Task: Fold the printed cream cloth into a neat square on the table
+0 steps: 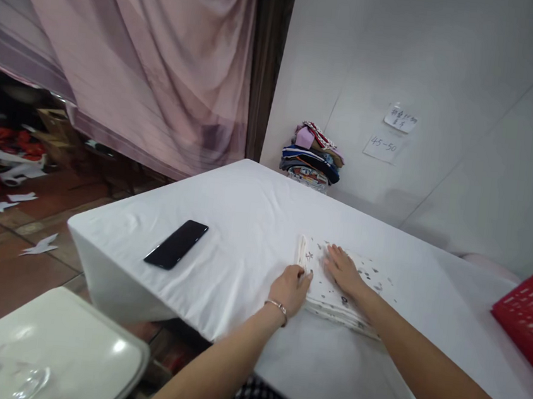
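Observation:
A folded white cloth with small dark prints [372, 285] lies on the white-covered table [254, 223]. My right hand [343, 268] rests flat on top of it, fingers stretched out together. My left hand [289, 287], with a thin bracelet at the wrist, is curled at the cloth's left edge, its fingers pinching or tucked under that edge.
A black phone [177, 244] lies on the table to the left. A stack of folded clothes [313, 155] sits in the far corner by the wall. A red basket [531, 316] stands at the right edge. A white chair [51, 348] is near left; pink curtain behind.

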Motion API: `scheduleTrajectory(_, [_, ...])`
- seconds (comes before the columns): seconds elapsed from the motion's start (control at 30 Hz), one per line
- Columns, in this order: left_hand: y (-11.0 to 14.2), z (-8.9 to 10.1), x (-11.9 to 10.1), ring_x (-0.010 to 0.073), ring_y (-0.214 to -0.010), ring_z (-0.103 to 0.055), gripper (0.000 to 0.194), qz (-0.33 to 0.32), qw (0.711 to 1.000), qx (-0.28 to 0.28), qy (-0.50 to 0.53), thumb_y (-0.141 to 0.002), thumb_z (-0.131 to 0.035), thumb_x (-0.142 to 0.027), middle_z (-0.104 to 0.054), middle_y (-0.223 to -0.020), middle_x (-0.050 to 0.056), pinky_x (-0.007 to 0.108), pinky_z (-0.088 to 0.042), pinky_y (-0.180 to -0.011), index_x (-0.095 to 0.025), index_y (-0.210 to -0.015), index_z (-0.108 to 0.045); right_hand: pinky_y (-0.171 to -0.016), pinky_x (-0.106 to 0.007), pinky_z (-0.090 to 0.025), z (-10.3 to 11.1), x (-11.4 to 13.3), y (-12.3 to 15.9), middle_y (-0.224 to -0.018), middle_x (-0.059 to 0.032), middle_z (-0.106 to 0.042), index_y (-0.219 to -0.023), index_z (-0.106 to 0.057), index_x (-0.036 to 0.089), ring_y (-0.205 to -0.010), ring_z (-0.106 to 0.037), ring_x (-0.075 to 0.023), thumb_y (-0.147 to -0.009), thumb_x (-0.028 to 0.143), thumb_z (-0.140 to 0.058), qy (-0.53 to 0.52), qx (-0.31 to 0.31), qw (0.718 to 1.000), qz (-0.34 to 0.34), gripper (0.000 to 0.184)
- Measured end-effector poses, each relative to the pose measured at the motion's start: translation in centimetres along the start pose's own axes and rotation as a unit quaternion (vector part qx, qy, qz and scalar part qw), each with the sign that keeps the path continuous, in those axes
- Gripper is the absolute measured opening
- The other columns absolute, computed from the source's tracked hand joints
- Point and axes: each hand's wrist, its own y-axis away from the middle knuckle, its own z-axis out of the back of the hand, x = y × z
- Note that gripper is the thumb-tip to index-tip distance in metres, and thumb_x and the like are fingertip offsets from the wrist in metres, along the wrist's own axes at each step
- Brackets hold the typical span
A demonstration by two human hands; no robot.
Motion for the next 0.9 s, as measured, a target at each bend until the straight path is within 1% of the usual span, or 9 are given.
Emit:
scheduleTrajectory(0.1, [-3.0, 1.9, -0.3, 0.019, -0.084, -0.059, 0.032, 0.036, 0.994, 0.078, -0.067, -0.085, -0.035, -0.036, -0.065, -0.089, 0.008, 0.028, -0.042, -0.072, -0.019, -0.085, -0.062, -0.107, -0.041, -0.016, 0.5, 1.2, -1.0, -0.143, -0.0049, -0.027, -0.134, -0.034, 0.021, -0.132, -0.019, -0.0217, -0.087, 0.047, -0.028, -0.039, -0.055, 0.998, 0.014, 0.054])
scheduleTrajectory(0.17, [-5.1, 2.4, -0.6, 0.0192, -0.084, -0.06, 0.026, 0.05, 0.99, 0.106, -0.077, -0.082, -0.039, -0.029, -0.067, -0.09, 0.007, 0.027, -0.043, -0.071, -0.02, -0.088, -0.063, -0.102, -0.037, -0.027, 0.8, 2.4, -1.6, -0.134, -0.0065, -0.043, -0.127, -0.044, 0.02, -0.125, -0.035, -0.0217, -0.086, 0.047, -0.031, -0.067, -0.091, 0.994, 0.006, 0.051])
scheduleTrajectory(0.23, [-6.6, 2.0, -0.8, 0.0192, -0.085, -0.06, 0.025, 0.048, 0.99, 0.113, -0.064, -0.078, -0.043, -0.025, -0.067, -0.093, 0.007, 0.027, -0.043, -0.072, -0.021, -0.092, -0.064, -0.089, -0.033, -0.039, 1.2, 3.6, -2.1, -0.112, -0.0075, -0.06, -0.118, -0.052, 0.019, -0.105, -0.053, -0.0214, -0.084, 0.049, -0.033, -0.091, -0.104, 0.99, -0.022, 0.048])
scheduleTrajectory(0.3, [-7.3, 0.9, -1.0, 0.0189, -0.088, -0.06, 0.025, 0.018, 0.995, 0.091, -0.039, -0.077, -0.045, -0.023, -0.067, -0.094, 0.006, 0.027, -0.043, -0.075, -0.021, -0.092, -0.064, -0.074, -0.031, -0.043, 1.6, 4.8, -2.6, -0.09, -0.0053, -0.066, -0.111, -0.055, 0.02, -0.084, -0.059, -0.0206, -0.082, 0.053, -0.036, -0.1, -0.083, 0.99, -0.054, 0.048])
scheduleTrajectory(0.37, [-7.2, -0.3, -0.8, 0.0184, -0.089, -0.06, 0.025, -0.019, 0.998, 0.053, -0.006, -0.078, -0.044, -0.022, -0.067, -0.095, 0.006, 0.026, -0.043, -0.077, -0.021, -0.09, -0.065, -0.068, -0.029, -0.042, 1.8, 5.6, -3.1, -0.082, -0.0041, -0.065, -0.109, -0.056, 0.02, -0.077, -0.059, -0.0201, -0.078, 0.056, -0.042, -0.093, -0.042, 0.992, -0.071, 0.049])
scheduleTrajectory(0.47, [-6.7, -1.3, -0.1, 0.0157, -0.087, -0.06, 0.027, -0.039, 0.997, 0.028, 0.068, -0.077, -0.042, -0.017, -0.068, -0.092, 0.004, 0.025, -0.043, -0.078, -0.021, -0.085, -0.067, -0.067, -0.027, -0.04, 1.7, 6.0, -3.7, -0.085, -0.0055, -0.065, -0.108, -0.057, 0.019, -0.078, -0.058, -0.0201, -0.075, 0.052, -0.049, -0.082, -0.01, 0.994, -0.075, 0.047])
scheduleTrajectory(0.67, [-6.9, -0.9, 1.4, 0.0066, -0.046, -0.052, 0.031, 0.089, 0.96, 0.09, 0.249, -0.076, -0.042, -0.011, -0.068, -0.083, 0.001, 0.02, -0.043, -0.048, -0.018, -0.099, -0.062, -0.055, -0.022, -0.04, 1.1, 4.7, -4.3, -0.073, -0.0014, -0.065, -0.106, -0.059, 0.018, -0.06, -0.057, -0.0141, -0.071, 0.023, -0.049, -0.164, -0.005, 0.983, -0.082, 0.037])
scheduleTrajectory(0.77, [-8.0, -0.5, 1.7, 0.0079, -0.051, -0.055, 0.027, 0.101, 0.97, 0.06, 0.211, -0.076, -0.046, -0.015, -0.068, -0.087, 0.002, 0.02, -0.043, -0.051, -0.018, -0.098, -0.062, -0.044, -0.02, -0.036, 0.8, 4.1, -4.2, -0.063, 0.0013, -0.062, -0.106, -0.059, 0.019, -0.045, -0.051, -0.011, -0.072, 0.022, -0.046, -0.245, 0.0, 0.966, -0.087, 0.036])
scheduleTrajectory(0.9, [-10.0, -0.3, 1.4, 0.015, -0.085, -0.061, 0.023, 0.063, 0.995, 0.015, 0.074, -0.076, -0.049, -0.023, -0.068, -0.095, 0.005, 0.023, -0.044, -0.074, -0.02, -0.092, -0.066, -0.038, -0.019, -0.032, 0.7, 4.1, -4.2, -0.057, 0.0024, -0.058, -0.102, -0.06, 0.018, -0.04, -0.047, -0.0094, -0.072, 0.022, -0.046, -0.289, -0.013, 0.953, -0.092, 0.034])
